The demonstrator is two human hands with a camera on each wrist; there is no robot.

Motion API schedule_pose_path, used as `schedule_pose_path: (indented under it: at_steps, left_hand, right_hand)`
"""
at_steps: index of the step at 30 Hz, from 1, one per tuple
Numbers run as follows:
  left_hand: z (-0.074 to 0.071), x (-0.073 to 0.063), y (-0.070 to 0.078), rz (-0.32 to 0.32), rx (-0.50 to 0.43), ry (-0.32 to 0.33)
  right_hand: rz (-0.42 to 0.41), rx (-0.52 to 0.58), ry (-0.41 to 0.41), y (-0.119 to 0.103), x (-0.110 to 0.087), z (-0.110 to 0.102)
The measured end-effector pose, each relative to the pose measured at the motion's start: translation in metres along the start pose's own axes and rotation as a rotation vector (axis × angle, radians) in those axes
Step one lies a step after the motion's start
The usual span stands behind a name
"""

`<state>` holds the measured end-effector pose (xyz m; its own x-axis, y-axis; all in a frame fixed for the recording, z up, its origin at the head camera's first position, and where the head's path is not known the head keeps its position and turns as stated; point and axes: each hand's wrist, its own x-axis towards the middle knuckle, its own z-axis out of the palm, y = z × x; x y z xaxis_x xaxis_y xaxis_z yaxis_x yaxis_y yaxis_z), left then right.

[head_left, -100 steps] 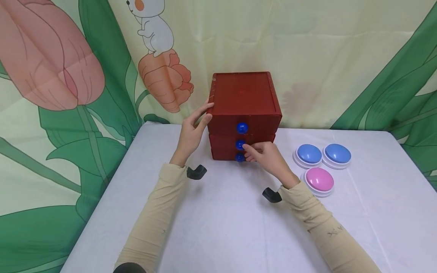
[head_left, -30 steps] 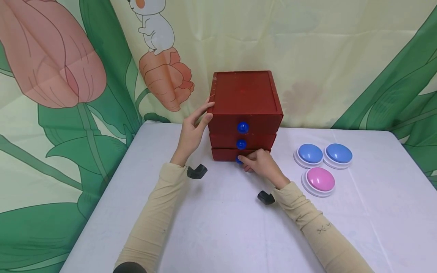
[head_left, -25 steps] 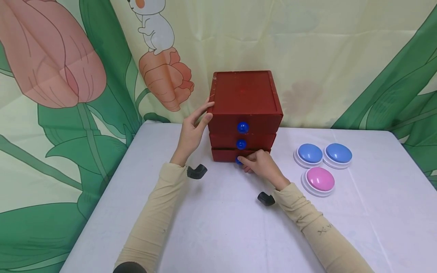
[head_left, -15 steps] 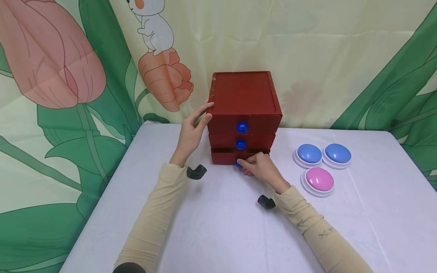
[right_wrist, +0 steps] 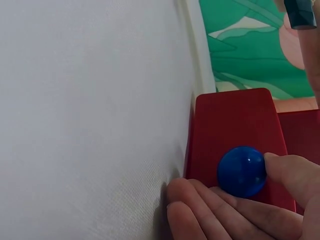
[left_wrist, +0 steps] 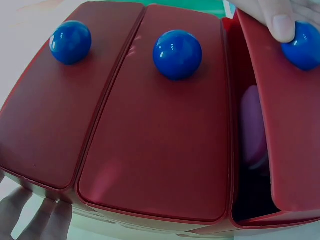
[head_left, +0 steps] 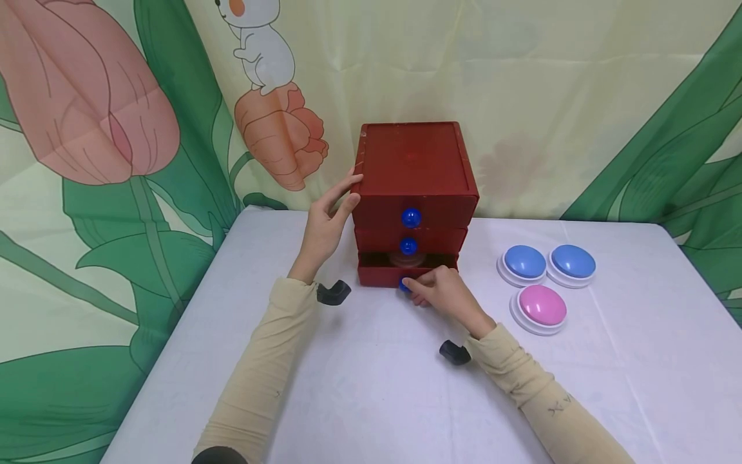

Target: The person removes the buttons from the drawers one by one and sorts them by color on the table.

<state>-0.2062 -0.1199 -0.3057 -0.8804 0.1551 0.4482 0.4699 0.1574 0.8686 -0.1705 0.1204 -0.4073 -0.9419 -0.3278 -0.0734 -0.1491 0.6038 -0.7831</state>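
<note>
A red cabinet (head_left: 411, 158) with a stack of three drawers, each with a round blue knob, stands at the back of the table. My right hand (head_left: 446, 293) pinches the bottom drawer's knob (right_wrist: 242, 172) between thumb and fingers. That bottom drawer (head_left: 377, 277) is partly pulled out. Inside it, a rounded purple thing (left_wrist: 253, 127) shows through the gap; the rest of it is hidden. Against the cabinet's left side rests my left hand (head_left: 324, 225), fingers extended near the top front corner. The top and middle drawers are closed.
To the cabinet's right sit two blue domed push buttons (head_left: 525, 261) (head_left: 572, 261) on white bases, with a pink one (head_left: 542, 305) in front. A white cloth covers the table (head_left: 371, 386). Behind hangs a printed curtain (head_left: 522, 96).
My right hand has gone from the middle knob down to the bottom one and drawn the bottom drawer toward me, baring a round thing inside. My left hand has stayed put.
</note>
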Motion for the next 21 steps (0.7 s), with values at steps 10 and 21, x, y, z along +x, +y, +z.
schedule_pose_path:
  at_steps: [10, 21]
  left_hand:
    - [0.0, 0.0, 0.001, -0.01, -0.002, -0.001]
    - [-0.001, 0.0, 0.0, 0.004, -0.006, -0.002]
  right_hand:
    - [-0.011, 0.009, -0.011, -0.001, -0.008, 0.002]
    - [-0.021, -0.003, -0.002, -0.001, -0.017, 0.006]
